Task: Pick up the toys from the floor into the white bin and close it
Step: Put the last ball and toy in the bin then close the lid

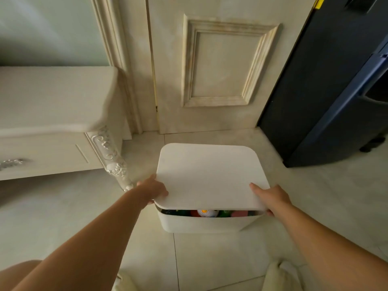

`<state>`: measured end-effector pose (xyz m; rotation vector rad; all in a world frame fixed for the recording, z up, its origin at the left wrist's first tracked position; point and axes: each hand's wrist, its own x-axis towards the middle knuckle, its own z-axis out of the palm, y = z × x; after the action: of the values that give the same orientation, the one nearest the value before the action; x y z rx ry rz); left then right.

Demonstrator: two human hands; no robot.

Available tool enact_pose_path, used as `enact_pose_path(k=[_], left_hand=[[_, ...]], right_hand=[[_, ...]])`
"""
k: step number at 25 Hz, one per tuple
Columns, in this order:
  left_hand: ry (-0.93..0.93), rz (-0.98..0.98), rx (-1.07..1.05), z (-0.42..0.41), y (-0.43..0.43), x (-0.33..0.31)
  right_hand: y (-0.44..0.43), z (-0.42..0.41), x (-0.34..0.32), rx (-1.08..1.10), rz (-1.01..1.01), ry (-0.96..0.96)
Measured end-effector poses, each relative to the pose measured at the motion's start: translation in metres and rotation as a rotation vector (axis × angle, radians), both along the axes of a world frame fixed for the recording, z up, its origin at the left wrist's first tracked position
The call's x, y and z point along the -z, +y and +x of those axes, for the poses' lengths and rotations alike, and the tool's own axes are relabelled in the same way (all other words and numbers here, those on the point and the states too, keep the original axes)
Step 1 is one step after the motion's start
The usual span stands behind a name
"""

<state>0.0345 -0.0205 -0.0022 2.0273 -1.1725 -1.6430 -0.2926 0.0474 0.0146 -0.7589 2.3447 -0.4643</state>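
Left hand (154, 191) at eight o'clock and right hand (273, 198) at four grip near corners of the lid (210, 175), likely to lower it squarely onto the white bin (199, 224).

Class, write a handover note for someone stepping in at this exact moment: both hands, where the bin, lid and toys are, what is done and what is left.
Left hand: grips the lid at its near left corner.
Right hand: grips the near right corner, thumb on top.
Lid: over the bin, tilted, its near edge raised off the rim.
Toys: inside the bin, seen through the gap.
Done: no toys show on the floor in view.
Left: lower the near edge and press the lid shut.
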Motion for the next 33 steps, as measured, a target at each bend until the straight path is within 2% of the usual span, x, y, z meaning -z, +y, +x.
enact_pose_path(k=[3,4,7,11,17,22,27,29,33], left_hand=[[-0.235,-0.065,0.119,-0.001,0.006,0.005],[-0.263,-0.070,0.144,-0.003,0.010,0.002],[-0.188,-0.053,0.162,-0.009,0.021,-0.006],[-0.269,-0.038,0.204,-0.008,0.025,-0.008],[-0.141,-0.048,0.029,-0.013,0.028,-0.001],[0.038,-0.007,-0.104,-0.014,0.020,0.010],[0.172,0.169,-0.202,-0.019,0.019,0.011],[0.207,0.196,-0.236,-0.019,0.018,0.011],[0.218,0.162,-0.300,-0.021,0.014,0.018]], right_hand=[[0.005,0.001,-0.001,-0.118,0.043,0.064],[0.007,0.001,-0.002,-0.139,0.073,0.078],[0.011,-0.003,0.002,-0.229,0.137,0.152],[0.018,-0.004,0.011,-0.317,0.173,0.205],[0.011,-0.003,0.020,-0.281,0.121,0.205],[0.002,0.000,0.032,-0.269,0.146,0.259],[0.003,0.009,0.036,-0.029,0.074,-0.082],[0.003,0.010,0.038,0.011,0.017,-0.121],[-0.007,0.008,0.043,-0.010,-0.027,-0.082]])
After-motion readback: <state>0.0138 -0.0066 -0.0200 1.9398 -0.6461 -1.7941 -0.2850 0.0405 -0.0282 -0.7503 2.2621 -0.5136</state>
